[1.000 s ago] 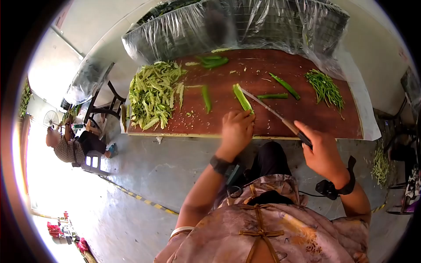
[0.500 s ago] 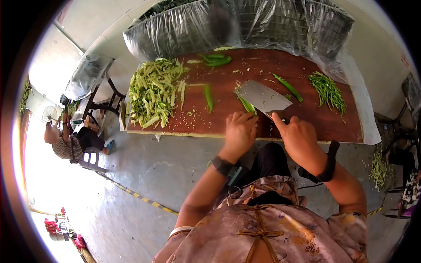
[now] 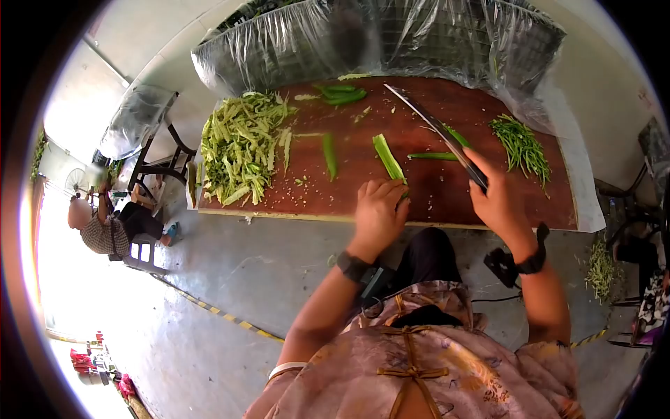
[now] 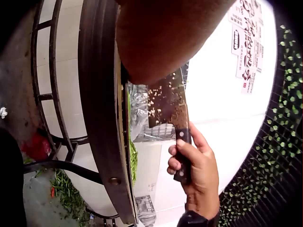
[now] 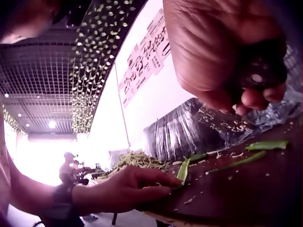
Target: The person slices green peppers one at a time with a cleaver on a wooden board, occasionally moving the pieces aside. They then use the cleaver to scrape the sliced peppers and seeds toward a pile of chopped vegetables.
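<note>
My left hand [image 3: 380,209] holds the near end of a long green pepper [image 3: 389,158] on the brown table; the pepper lies slit, its pale inside facing up. In the right wrist view the fingertips pinch that pepper [image 5: 183,171] at one end. My right hand [image 3: 499,209] grips the black handle of a cleaver [image 3: 436,126], whose blade points away, edge-on, over the table to the right of the pepper. Seeds cling to the cleaver blade [image 4: 165,101] in the left wrist view. Two more green pieces, one of them a pepper piece [image 3: 431,156], lie partly beneath the cleaver.
A large heap of pale green strips [image 3: 244,150] covers the table's left end. Thin green strips [image 3: 522,148] are piled at the right. Several whole peppers [image 3: 342,94] lie at the back, before plastic-covered crates [image 3: 447,45]. A seated person [image 3: 108,227] is at far left.
The right hand swung the cleaver in over the pepper, blade flat, then drew it back right and up. The left hand stayed at the pepper's near end.
</note>
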Tool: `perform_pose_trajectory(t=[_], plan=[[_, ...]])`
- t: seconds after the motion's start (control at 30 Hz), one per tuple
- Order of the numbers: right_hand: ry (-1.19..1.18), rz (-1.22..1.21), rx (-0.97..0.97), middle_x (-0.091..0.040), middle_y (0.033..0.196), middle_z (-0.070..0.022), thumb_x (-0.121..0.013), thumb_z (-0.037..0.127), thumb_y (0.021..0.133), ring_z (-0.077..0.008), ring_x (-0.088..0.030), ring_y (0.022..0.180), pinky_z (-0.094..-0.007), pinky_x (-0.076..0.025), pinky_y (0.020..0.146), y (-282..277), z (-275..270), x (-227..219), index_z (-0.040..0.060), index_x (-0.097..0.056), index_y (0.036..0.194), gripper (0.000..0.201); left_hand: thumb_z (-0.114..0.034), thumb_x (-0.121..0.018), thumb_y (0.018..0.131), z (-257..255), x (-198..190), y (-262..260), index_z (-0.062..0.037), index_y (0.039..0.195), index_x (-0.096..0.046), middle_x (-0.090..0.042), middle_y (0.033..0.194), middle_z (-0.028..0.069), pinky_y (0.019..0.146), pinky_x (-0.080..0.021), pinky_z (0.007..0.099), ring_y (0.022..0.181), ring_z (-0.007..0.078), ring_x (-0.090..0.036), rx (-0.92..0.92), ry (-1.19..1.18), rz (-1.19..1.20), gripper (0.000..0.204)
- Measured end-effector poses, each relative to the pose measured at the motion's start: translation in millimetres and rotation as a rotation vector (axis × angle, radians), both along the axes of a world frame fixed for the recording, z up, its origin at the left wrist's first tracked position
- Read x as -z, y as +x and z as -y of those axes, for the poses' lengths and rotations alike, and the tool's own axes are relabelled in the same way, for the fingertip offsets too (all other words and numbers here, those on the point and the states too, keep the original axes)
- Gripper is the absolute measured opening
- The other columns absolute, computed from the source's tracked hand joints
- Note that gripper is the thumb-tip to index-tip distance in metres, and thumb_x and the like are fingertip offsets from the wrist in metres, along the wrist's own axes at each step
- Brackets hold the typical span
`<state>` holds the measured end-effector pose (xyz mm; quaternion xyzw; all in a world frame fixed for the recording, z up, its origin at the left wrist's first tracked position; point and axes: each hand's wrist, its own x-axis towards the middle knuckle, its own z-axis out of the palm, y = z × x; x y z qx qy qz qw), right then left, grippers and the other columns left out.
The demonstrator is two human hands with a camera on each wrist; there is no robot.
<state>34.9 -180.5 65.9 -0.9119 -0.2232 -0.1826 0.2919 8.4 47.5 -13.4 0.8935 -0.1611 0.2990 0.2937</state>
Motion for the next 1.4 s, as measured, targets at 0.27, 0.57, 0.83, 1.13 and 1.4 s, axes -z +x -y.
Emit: perform_pose_trajectory(t=[0.27, 0.57, 0.83, 1.13, 1.4], plan=[[0.3, 0.026, 0.033, -0.066, 0.084, -0.0138, -0.061, -0.001, 0.083, -0.0192, -0.059, 0.068, -0.0303, -0.049, 0.068, -63, 58, 29, 0.0032, -0.059, 0.129, 0.047, -0.006, -0.061, 0.077, -7, 9, 13, -0.0054, 0.087, -0.065, -0.062, 0.087, 0.0143, 0.071, -0.048, 0.0439, 0.082, 0.0348, -0.057, 0.012, 0.027, 0.0, 0.01], [0.511, -0.271, 0.185, -0.057, 0.079, 0.0021, -0.059, -0.002, 0.083, -0.0046, -0.046, 0.068, -0.0213, -0.043, 0.064, -98, 80, 37, 0.0025, -0.057, 0.132, 0.05, -0.007, -0.061, 0.083, 30, -40, 59, -0.0028, 0.096, -0.065, -0.063, 0.098, 0.0163, 0.075, -0.05, 0.0447, 0.09, 0.0382, -0.06, 0.028, -0.244, 0.081, 0.015], [0.575, -0.267, 0.128, -0.061, 0.091, 0.001, -0.059, -0.004, 0.083, -0.0046, -0.051, 0.074, -0.0213, -0.044, 0.068, -117, 89, 41, 0.0003, -0.055, 0.134, 0.051, -0.006, -0.064, 0.08, -2, -28, 67, -0.0067, 0.111, -0.066, -0.062, 0.119, 0.0163, 0.091, -0.049, 0.0445, 0.107, 0.0374, -0.059, 0.028, -0.006, 0.192, 0.031], [0.621, -0.482, 0.045, -0.065, 0.101, -0.0033, -0.062, -0.001, 0.083, -0.0064, -0.057, 0.084, -0.0237, -0.047, 0.078, -109, 64, 42, 0.0004, -0.055, 0.134, 0.051, -0.021, -0.069, 0.081, -87, -21, 39, -0.0069, 0.107, -0.064, -0.064, 0.102, 0.0135, 0.08, -0.051, 0.047, 0.096, 0.0341, -0.062, -0.588, 0.317, -0.212, 0.031], [0.671, -0.555, -0.067, -0.063, 0.093, -0.0017, -0.061, -0.002, 0.084, -0.0063, -0.056, 0.077, -0.023, -0.048, 0.07, -110, 40, 46, 0.0005, -0.053, 0.135, 0.052, -0.007, -0.052, 0.088, -56, -19, 27, -0.0012, 0.116, -0.059, -0.068, 0.079, 0.0167, 0.062, -0.054, 0.0395, 0.069, 0.0285, -0.069, -0.241, -0.44, -0.301, 0.03]])
